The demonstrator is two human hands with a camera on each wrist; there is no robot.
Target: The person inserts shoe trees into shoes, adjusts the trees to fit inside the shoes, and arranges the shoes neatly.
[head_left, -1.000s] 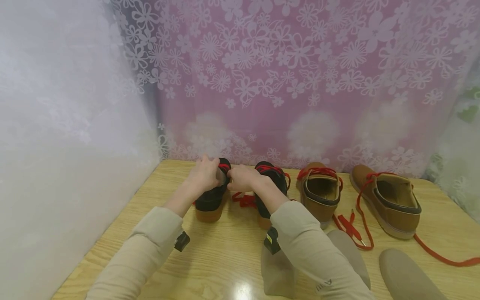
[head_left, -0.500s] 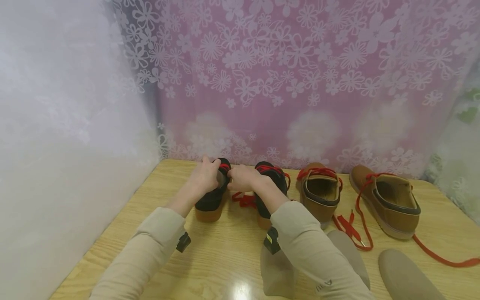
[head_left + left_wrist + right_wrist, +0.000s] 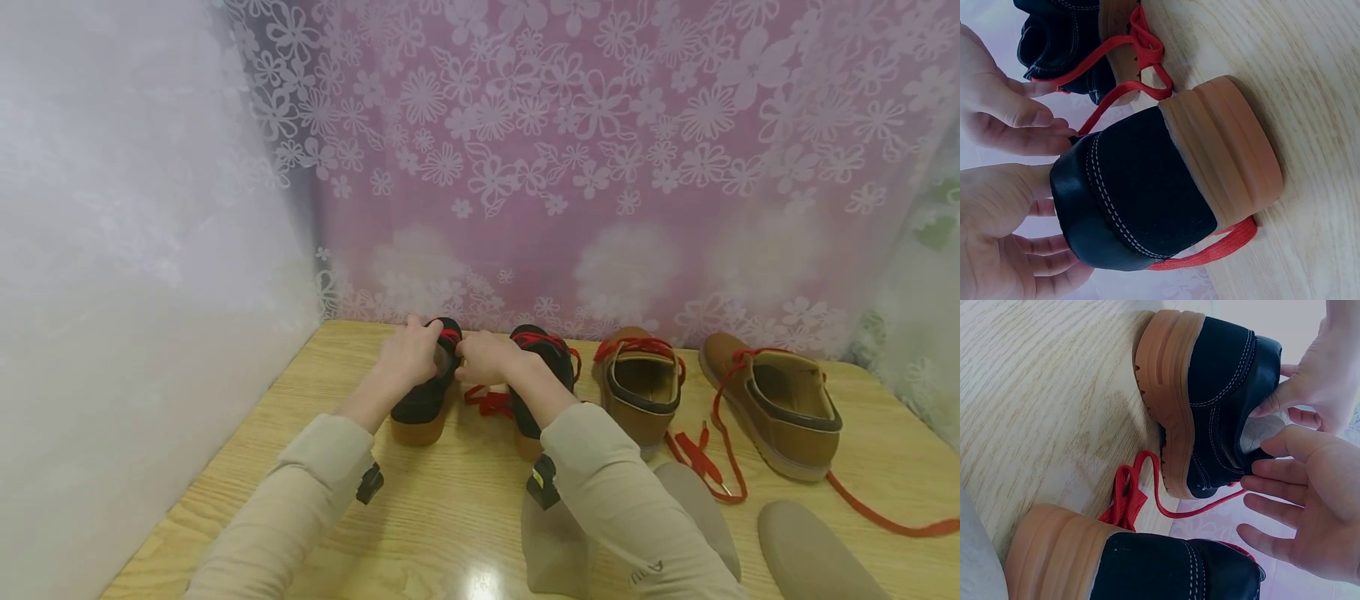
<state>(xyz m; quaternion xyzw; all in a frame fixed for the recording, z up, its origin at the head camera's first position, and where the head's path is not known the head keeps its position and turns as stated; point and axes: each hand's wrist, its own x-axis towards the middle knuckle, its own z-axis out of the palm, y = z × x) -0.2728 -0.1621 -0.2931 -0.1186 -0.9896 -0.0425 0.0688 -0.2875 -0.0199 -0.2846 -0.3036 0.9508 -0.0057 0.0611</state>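
Note:
At the left of the row stands a black shoe [image 3: 420,402] with a tan sole and red laces, its heel facing me. My left hand [image 3: 408,354] grips its left collar, thumb inside the opening and fingers outside. From the other side, my right hand [image 3: 1325,494] pinches the right edge of the opening near the tongue; its other fingers are spread. A light grey surface [image 3: 1266,430] shows inside the shoe; whether it is an insole or lining I cannot tell. Just right stands a second black shoe [image 3: 551,360], partly behind my right forearm.
Red lace ends [image 3: 493,403] lie between the black shoes. Farther right stand two brown shoes [image 3: 637,417] with loose red laces [image 3: 697,454]. Several grey-beige insole-shaped pieces [image 3: 555,542] lie at the front right. A pink flowered curtain [image 3: 525,208] hangs behind the wooden table [image 3: 405,517].
My left forearm has shifted very slightly to the right. Both hands stay at the left black shoe, with no other visible change.

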